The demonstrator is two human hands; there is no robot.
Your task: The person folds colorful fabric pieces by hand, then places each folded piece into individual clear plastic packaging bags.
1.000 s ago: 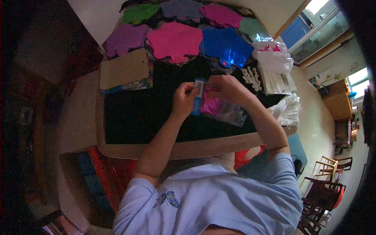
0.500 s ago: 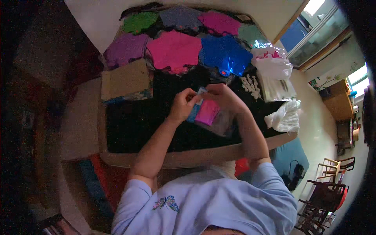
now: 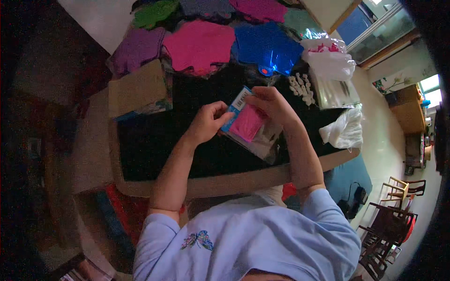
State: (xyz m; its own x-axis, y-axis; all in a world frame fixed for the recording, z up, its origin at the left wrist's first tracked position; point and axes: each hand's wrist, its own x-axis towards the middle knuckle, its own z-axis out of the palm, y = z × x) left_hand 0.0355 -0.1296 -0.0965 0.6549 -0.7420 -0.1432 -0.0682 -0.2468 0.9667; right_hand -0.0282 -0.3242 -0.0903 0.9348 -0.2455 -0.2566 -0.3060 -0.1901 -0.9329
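Between my hands, over the black table top [image 3: 154,154], is a clear plastic bag [image 3: 262,147] with a folded pink cloth item [image 3: 247,124] inside it. Along the pink piece runs a blue card [image 3: 227,122] with a white barcode label [image 3: 240,100]. Thumb and fingers of my left hand [image 3: 206,122] pinch the card's left edge. My right hand [image 3: 272,104] grips the package at its upper right, with the fingertips curled over the card; part of the bag hides beneath that hand.
Stacks of scalloped cloth pieces lie at the back, among them pink [image 3: 200,46], blue [image 3: 267,44] and purple [image 3: 137,49]. At left lies a brown cardboard stack [image 3: 138,89]. White knotted pieces [image 3: 302,89], clear bags [image 3: 335,95] and a white bundle [image 3: 344,130] sit at right.
The package has turned, so its barcode label and blue card show more fully. My left hand has shifted slightly left and down the card. The whole view has tilted a little.
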